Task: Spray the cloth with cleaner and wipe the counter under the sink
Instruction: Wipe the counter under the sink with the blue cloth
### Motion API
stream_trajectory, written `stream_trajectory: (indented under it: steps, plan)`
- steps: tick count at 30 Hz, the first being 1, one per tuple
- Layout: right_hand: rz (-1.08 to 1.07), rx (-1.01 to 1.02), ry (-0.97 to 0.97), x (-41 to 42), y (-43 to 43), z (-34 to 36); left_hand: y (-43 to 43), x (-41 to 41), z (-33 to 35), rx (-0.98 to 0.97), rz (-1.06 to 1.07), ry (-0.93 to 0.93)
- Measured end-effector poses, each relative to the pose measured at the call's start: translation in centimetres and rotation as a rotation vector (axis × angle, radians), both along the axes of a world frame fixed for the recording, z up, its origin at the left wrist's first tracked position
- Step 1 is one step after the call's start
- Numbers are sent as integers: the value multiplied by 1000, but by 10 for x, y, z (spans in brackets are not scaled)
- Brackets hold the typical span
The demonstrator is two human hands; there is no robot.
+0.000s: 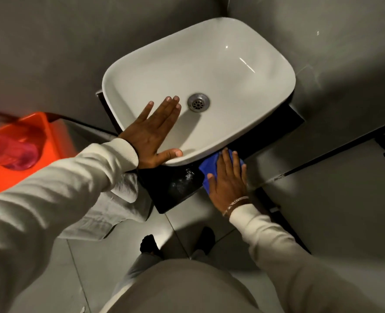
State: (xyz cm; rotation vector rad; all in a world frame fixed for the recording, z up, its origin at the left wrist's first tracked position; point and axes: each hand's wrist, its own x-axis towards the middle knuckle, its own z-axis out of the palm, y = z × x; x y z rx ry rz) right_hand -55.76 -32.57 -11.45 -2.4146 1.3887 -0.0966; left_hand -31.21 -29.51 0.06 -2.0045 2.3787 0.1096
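Observation:
A white vessel sink [209,64] sits on a small black counter [164,195] in a grey corner. My left hand [153,134] lies flat and spread on the sink's near rim, fingers pointing into the basin toward the drain [198,102]. My right hand [227,179] presses flat on a blue cloth [211,166] on the black counter just below the sink's front edge. White smeared residue [182,181] marks the counter to the left of the cloth. A pink bottle [8,150] lies at the far left, blurred.
An orange tub [40,136] stands at the left and holds the pink bottle. A pale cloth [110,206] hangs below my left forearm beside the counter. Grey walls close in behind and to the right. Tiled floor and my feet [150,245] are below.

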Motion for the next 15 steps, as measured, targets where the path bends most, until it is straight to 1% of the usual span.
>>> stream_trajectory:
  steps: [2, 3, 7, 9, 11, 15]
  plan:
    - [15, -11, 12, -6, -13, -1, 0, 6, -1, -3, -48, -11]
    - [-21, -24, 24, -6, -20, -2, 0, 13, -1, 0, -64, -18]
    - [-244, -4, 38, 14, -39, 2, 0, 47, -2, -10, -26, -67]
    - [-349, 25, 48, 29, -29, 2, -3, 58, -3, -19, -46, -61]
    - [-410, 60, 30, 43, -3, 4, -8, 65, -4, -27, -99, -46]
    - [-407, 39, -33, 90, 80, 7, -17, 89, -6, -54, -197, -34]
